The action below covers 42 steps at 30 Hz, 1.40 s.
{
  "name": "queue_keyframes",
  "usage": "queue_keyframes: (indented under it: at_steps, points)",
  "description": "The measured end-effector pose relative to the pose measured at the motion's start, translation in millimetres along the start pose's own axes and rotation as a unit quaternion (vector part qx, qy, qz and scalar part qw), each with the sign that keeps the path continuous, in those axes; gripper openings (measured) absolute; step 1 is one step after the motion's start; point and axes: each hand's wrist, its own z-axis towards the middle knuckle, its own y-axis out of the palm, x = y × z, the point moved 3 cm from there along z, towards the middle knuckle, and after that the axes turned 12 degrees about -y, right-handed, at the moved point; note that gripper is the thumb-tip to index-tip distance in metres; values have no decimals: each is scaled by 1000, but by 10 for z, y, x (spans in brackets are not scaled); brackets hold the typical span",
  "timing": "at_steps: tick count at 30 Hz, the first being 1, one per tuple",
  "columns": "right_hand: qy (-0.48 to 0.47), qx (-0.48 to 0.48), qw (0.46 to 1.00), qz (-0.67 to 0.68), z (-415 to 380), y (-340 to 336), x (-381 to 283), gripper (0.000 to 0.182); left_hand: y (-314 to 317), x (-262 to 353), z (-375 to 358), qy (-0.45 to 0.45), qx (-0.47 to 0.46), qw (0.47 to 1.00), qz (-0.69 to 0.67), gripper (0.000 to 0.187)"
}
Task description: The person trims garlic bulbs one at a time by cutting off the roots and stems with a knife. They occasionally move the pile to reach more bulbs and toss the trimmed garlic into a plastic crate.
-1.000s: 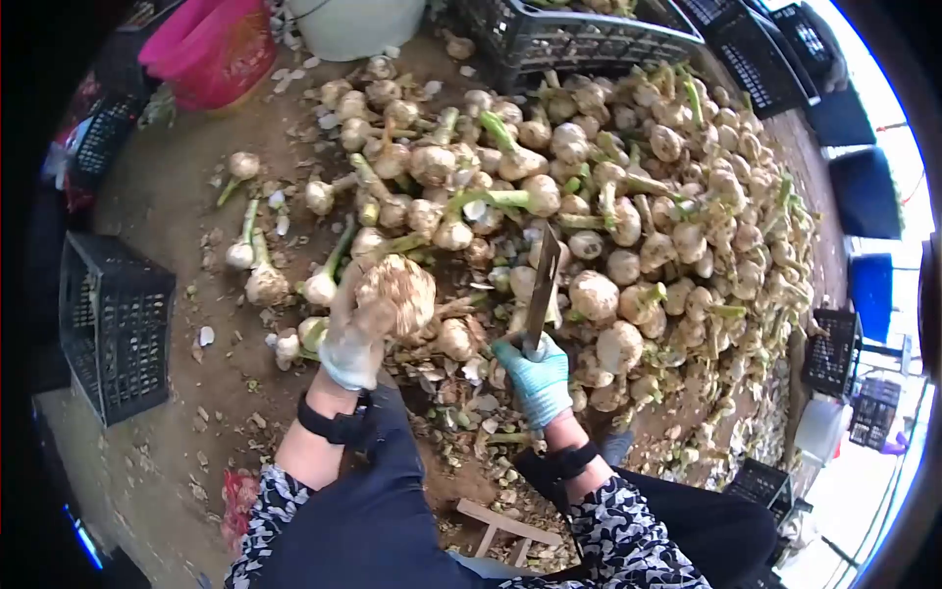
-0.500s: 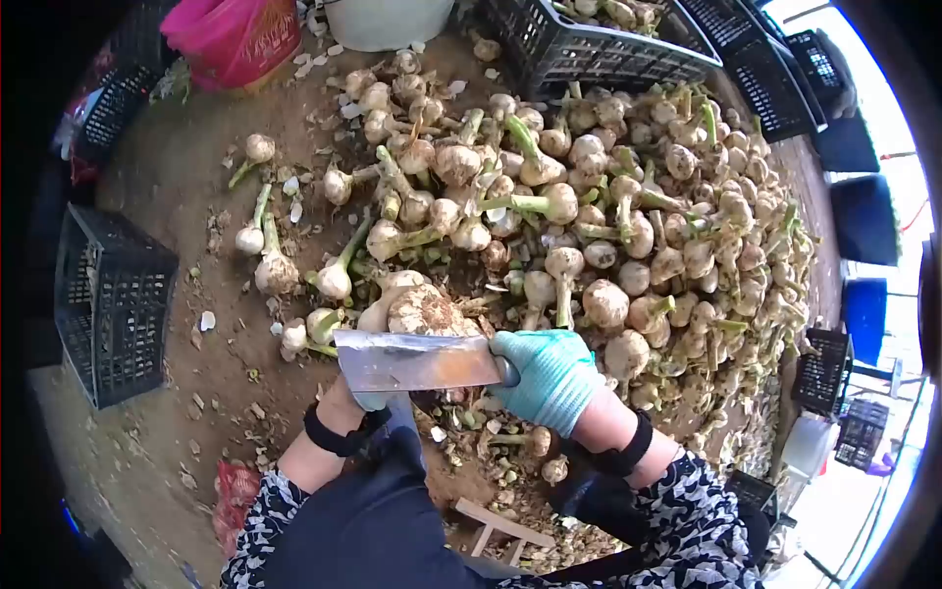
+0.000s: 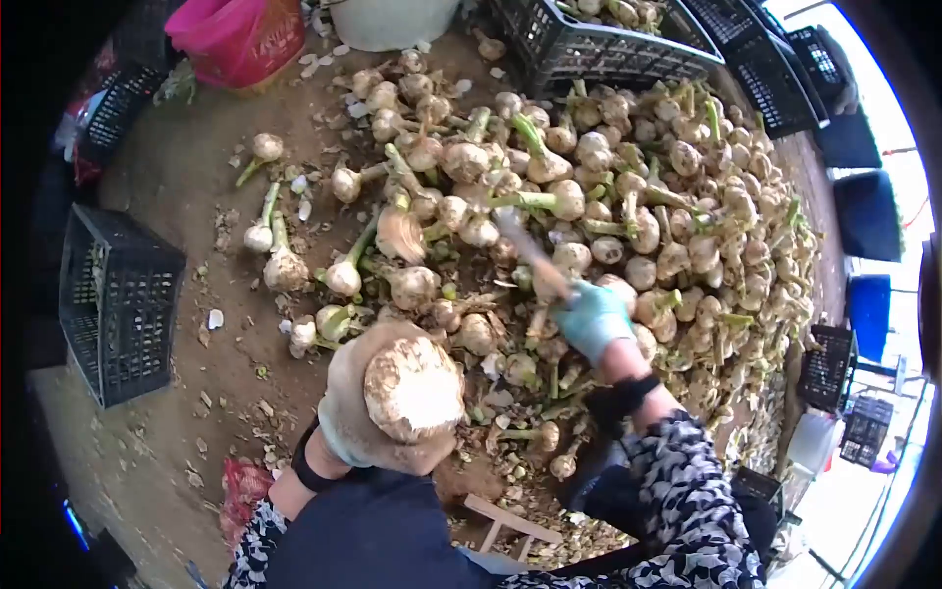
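Note:
A large pale bulb [image 3: 417,388] with a brown, rough patch and a white cut face is in my left hand [image 3: 368,398], whose soiled glove cups it close to my lap. My right hand [image 3: 596,319], in a light green glove, is closed on the handle of a wide-bladed knife [image 3: 530,247]. The blade is blurred and points up and left over the heap of bulbs [image 3: 677,216]. Several bulbs with green stems lie between my hands and the heap. A blurred brownish bulb or peel [image 3: 400,233] shows above them.
Black crates stand at the left [image 3: 123,304] and at the top [image 3: 608,54]. Near the top left are a pink bucket [image 3: 240,44] and a white bucket [image 3: 392,22]. A red net bag [image 3: 243,496] and a small wooden frame [image 3: 510,520] lie near my legs.
The knife has swung from level in front of the held bulb to up and right, above the heap. My left hand has lowered, and the bulb's white cut face now shows.

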Motion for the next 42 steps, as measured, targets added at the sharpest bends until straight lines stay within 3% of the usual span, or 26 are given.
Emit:
queue_keyframes:
  at_steps: [1, 2, 3, 4, 6, 8, 10, 12, 13, 14, 18, 20, 21, 22, 23, 24, 25, 26, 28, 30, 32, 33, 35, 38, 40, 42]
  points:
    - [-42, 46, 995, 73, 18, 14, 62, 24, -31, 91, 111, 1, 22, 998, 58, 81]
    - [-78, 84, 982, 147, -66, 66, 73, 25, -37, -32, 24, -47, 141, 978, 146, 76]
    - [-108, 106, 971, 185, -232, -100, -224, 23, -31, -128, 61, -112, 104, 980, 124, 74]
    - [-104, 84, 958, 255, -307, -153, -428, 23, -16, -110, 137, -104, 102, 981, 124, 74]
    - [-101, 48, 970, 215, -305, -149, -578, 21, 60, -71, 185, -163, 65, 984, 25, 74]
    - [-173, 47, 910, 374, -424, -206, -834, 24, 52, -288, 119, -158, 63, 984, 51, 77]
    - [-274, 33, 935, 222, -503, -235, -1008, 20, 41, -531, 2, -239, -27, 967, 83, 85]
    - [-295, 20, 941, 164, -547, -259, -1148, 12, 243, -401, -51, -288, 29, 903, -317, 92]
    - [-327, 35, 933, 147, -553, -268, -1179, 11, 154, -318, 23, -220, 16, 966, -134, 92]
    - [-327, 36, 933, 147, -553, -279, -1196, 11, 76, -266, 70, -143, 2, 988, 55, 91]
    - [-293, 8, 949, 115, -460, -84, -1061, 14, 95, -312, -25, -146, -47, 988, 33, 89]
    - [-75, -27, 988, 130, -250, 59, -743, 19, 102, -247, -29, -148, 20, 981, -124, 75]
    - [-44, -19, 994, 101, -231, 11, -603, 20, 104, -260, -37, -173, 45, 957, -229, 66]
    - [-17, -16, 997, 70, -222, -29, -491, 22, 73, -467, -92, -257, 59, 937, -229, 61]
    - [-62, 38, 992, 107, -286, 4, -520, 18, 43, -543, -55, -339, 72, 909, -233, 56]
    - [-63, 30, 992, 109, -395, 79, -580, 18, 31, -542, 20, -381, 136, 843, -354, 57]
    - [-77, 17, 971, 228, -454, 104, -751, 14, 19, -417, 205, -401, 216, 758, -467, 63]
    - [-90, 6, 935, 343, -504, 147, -927, 13, 7, -429, 323, -397, 192, 672, -595, 51]
    - [-152, 83, 858, 484, -635, 389, -1238, 11, 49, -315, 498, -411, 266, 612, -622, 40]
    - [-102, 90, 774, 619, -707, 605, -1479, 12, 92, -444, 474, -393, 254, 606, -643, 38]
    - [-54, 126, 800, 584, -625, 714, -1594, 11, 108, -504, 433, -378, 245, 597, -664, 37]
    - [-30, 163, 769, 618, -541, 910, -1584, 11, 112, -512, 406, -386, 259, 578, -671, 35]
    - [-46, 207, 780, 589, -549, 918, -1625, 11, 127, -534, 429, -380, 300, 531, -695, 31]
    - [-70, 272, 791, 543, -535, 992, -1600, 11, 81, -565, 356, -390, 276, 559, -678, 28]
    - [-23, 221, 816, 534, -489, 1185, -1489, 13, 92, -479, 379, -375, 282, 568, -676, 28]
    - [116, 90, 844, 515, -578, 1296, -1221, 22, 101, -209, 527, -301, 45, 578, -757, 33]
